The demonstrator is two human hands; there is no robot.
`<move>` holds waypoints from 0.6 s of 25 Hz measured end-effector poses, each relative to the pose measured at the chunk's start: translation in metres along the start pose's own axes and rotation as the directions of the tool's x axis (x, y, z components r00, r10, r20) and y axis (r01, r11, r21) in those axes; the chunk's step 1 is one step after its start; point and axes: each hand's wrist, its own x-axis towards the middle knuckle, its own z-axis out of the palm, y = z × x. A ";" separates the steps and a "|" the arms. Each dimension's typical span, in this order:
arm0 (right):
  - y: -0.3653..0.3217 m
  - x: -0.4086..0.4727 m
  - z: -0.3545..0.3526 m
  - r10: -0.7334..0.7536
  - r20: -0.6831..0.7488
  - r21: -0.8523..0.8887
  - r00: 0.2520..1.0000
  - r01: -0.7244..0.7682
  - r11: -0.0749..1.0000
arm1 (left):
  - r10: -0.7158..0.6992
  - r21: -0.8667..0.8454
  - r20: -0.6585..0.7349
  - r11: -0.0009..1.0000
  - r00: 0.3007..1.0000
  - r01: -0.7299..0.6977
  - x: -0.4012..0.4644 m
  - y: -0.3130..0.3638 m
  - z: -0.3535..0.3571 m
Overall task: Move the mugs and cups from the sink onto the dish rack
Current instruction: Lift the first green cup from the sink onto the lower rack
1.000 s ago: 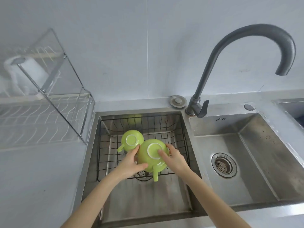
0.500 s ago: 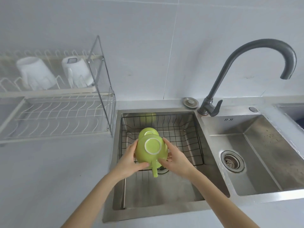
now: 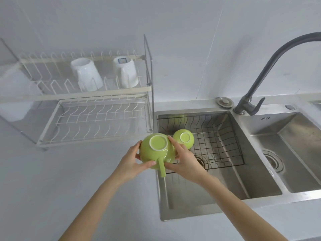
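We hold the big green cup (image 3: 157, 151) upside down with both hands, over the left edge of the sink (image 3: 194, 216), close to the dish rack (image 3: 93, 119). Our left hand (image 3: 131, 162) is on its left side and our right hand (image 3: 185, 160) is on its right side. The fingers (image 3: 172, 142) of each hand are curled around the round belly of the cup and pressed against it. The handle (image 3: 161, 167) sticks out toward us, between our two thumbs.

We think this cup is hard and smooth, and it looks shiny, so it may be wet and slippery. It could break if it falls on the metal sink or the surface (image 3: 69, 180). It looks big and a bit heavy, so two hands on the wide sides is a good way to hold it. The handle would be another good place to hold.

A smaller green cup (image 3: 183, 139) sits upside down in the wire basket (image 3: 225, 145) in the sink, just behind our right hand. Two white mugs (image 3: 90, 75) stand upside down on the top shelf of the rack. The bottom shelf looks bare, so we think there is room for the green cups.
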 end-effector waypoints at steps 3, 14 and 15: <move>-0.022 0.011 0.023 -0.015 -0.008 0.005 1.000 0.015 1.000 | 0.031 0.041 -0.012 0.999 0.999 -0.030 -0.002 -0.015 -0.032; -0.078 0.083 0.044 -0.046 -0.002 -0.131 0.999 0.046 0.990 | 0.097 0.222 0.018 0.970 0.995 -0.099 0.054 -0.021 -0.107; -0.081 0.092 0.042 -0.042 0.027 -0.184 0.999 0.046 0.982 | 0.088 0.220 0.019 0.971 0.996 -0.090 0.061 -0.022 -0.110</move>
